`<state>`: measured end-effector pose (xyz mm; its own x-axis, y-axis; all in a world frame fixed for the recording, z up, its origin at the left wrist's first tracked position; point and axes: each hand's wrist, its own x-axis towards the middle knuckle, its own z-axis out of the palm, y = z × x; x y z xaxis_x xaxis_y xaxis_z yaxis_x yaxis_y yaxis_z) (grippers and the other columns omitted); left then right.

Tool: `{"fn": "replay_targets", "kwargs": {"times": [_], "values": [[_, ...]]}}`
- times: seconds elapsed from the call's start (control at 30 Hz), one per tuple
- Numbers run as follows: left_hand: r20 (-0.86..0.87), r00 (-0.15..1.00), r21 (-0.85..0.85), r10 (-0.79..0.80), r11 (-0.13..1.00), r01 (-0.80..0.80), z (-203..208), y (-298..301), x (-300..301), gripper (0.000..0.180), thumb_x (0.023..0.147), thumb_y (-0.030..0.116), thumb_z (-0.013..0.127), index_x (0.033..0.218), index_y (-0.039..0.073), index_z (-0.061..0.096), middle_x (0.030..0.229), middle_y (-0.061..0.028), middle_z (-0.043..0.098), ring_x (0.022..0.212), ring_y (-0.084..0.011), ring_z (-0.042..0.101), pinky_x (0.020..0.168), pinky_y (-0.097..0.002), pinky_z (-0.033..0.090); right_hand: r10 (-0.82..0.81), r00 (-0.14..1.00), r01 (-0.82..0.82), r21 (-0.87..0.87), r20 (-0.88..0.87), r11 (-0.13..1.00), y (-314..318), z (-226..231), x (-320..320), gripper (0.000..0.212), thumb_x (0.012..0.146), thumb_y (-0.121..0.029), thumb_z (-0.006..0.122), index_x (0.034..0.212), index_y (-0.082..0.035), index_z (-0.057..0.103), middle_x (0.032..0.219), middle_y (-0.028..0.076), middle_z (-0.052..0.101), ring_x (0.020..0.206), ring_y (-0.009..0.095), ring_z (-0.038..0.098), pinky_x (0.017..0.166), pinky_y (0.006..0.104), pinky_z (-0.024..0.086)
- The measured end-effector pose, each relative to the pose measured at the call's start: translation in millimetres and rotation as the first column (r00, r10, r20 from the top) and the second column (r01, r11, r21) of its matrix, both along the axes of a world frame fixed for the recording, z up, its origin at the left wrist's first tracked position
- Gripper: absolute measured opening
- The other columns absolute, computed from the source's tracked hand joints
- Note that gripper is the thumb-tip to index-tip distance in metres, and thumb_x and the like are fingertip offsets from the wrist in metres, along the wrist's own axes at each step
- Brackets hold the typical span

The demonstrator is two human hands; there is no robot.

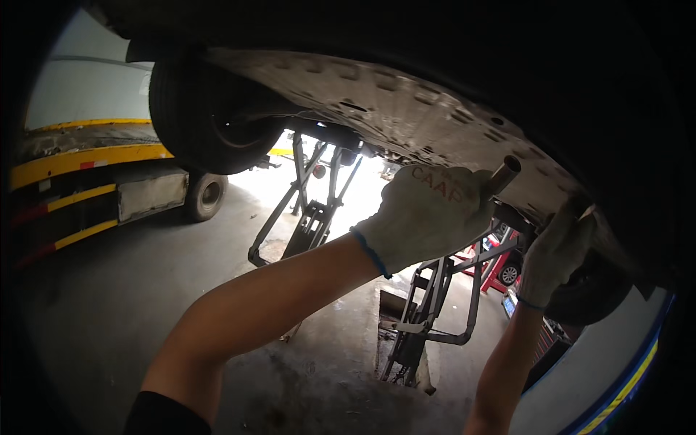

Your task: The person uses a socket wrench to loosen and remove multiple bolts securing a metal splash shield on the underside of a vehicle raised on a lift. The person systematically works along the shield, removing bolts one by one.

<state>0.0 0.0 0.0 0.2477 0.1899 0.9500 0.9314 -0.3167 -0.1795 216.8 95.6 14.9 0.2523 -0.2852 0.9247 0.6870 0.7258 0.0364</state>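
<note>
Two gloved hands reach up to one underbody shield (406, 109). The left hand (428, 214) is closed around a metal tool handle (504, 174) at 2 o'clock; the right hand (554, 250) grips the shield's edge at 3. Two scissor lifts (312, 210) stand below, with open floor (109, 304) toward 8 o'clock.

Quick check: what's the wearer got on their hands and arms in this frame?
Both hands wear pale knitted work gloves with a blue-trimmed cuff at the wrist. The left hand has faded red printing across the back of the glove; the right hand shows none from this angle. Forearms are bare. A dark sleeve edge shows at the left upper arm; the right arm's upper part is out of frame.
</note>
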Motion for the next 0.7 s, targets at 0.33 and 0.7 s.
{"fn": "replay_targets", "kwargs": {"times": [0.33, 0.7], "values": [[-0.142, 0.975, 0.462, 0.171, 0.882, -0.087, 28.3, 15.5, 3.3, 0.023, 0.093, 0.026, 0.062, 0.098, 0.005, 0.071, 0.079, -0.0085, 0.068, 0.064, -0.0202, 0.067, 0.045, -0.0363, 0.052, -0.531, 0.845, 0.492, 0.297, 0.064, 0.818, 7.1, 10.5, 14.6, 0.026, 0.105, -0.015, 0.054, 0.124, 0.002, 0.056, 0.109, 0.023, 0.057, 0.092, 0.031, 0.063, 0.068, 0.0351, 0.053], [-0.172, 0.979, 0.489, 0.108, 0.872, -0.010, 3.2, 17.0, 28.7, 0.025, 0.097, 0.019, 0.055, 0.089, 0.002, 0.070, 0.068, -0.0066, 0.061, 0.059, -0.0202, 0.065, 0.047, -0.0332, 0.049, 0.162, 0.987, -0.161, -0.208, -0.011, 0.965, -17.1, -16.7, 21.1, 0.037, 0.108, -0.023, 0.052, 0.136, 0.000, 0.058, 0.132, 0.026, 0.060, 0.116, 0.036, 0.065, 0.096, 0.0396, 0.055]]}}
